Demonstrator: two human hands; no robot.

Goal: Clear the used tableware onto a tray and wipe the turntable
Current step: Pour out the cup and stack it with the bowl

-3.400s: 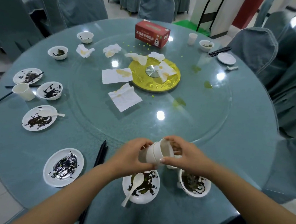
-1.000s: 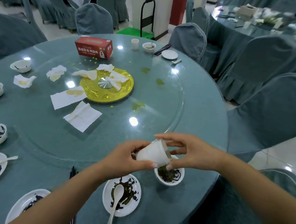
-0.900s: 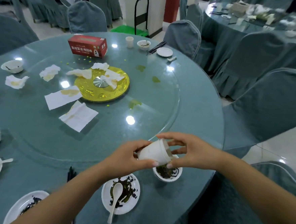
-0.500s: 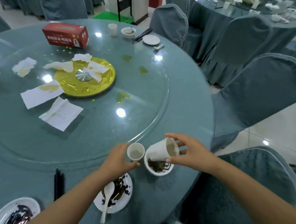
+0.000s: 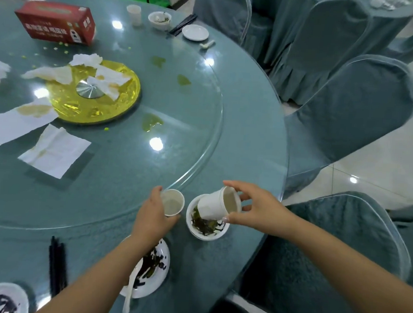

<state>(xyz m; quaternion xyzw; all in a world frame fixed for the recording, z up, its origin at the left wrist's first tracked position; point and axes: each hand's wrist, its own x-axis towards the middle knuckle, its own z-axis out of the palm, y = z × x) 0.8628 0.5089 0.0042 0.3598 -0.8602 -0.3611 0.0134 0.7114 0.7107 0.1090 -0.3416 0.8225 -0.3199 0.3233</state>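
My left hand (image 5: 153, 216) grips a white paper cup (image 5: 172, 203), upright, just beside the glass turntable's rim (image 5: 211, 137). My right hand (image 5: 258, 210) holds a second white cup (image 5: 218, 203) tilted on its side over a white bowl (image 5: 207, 223) with dark leafy scraps in it. A dirty plate (image 5: 154, 271) with a white spoon (image 5: 131, 288) lies under my left forearm. Stained napkins (image 5: 54, 153) and a yellow disc (image 5: 92, 92) sit on the turntable.
A red tissue box (image 5: 56, 22) stands far left. A cup (image 5: 133, 15), bowl (image 5: 159, 19), small plate (image 5: 195, 32) and chopsticks lie at the far edge. Black chopsticks (image 5: 56, 264) and another dirty plate (image 5: 0, 298) are near left. Covered chairs (image 5: 350, 112) crowd the right side.
The two nested cups have come apart: my left hand drew one cup away to the left and upright, while my right hand keeps the other tilted over the bowl. The view swung right.
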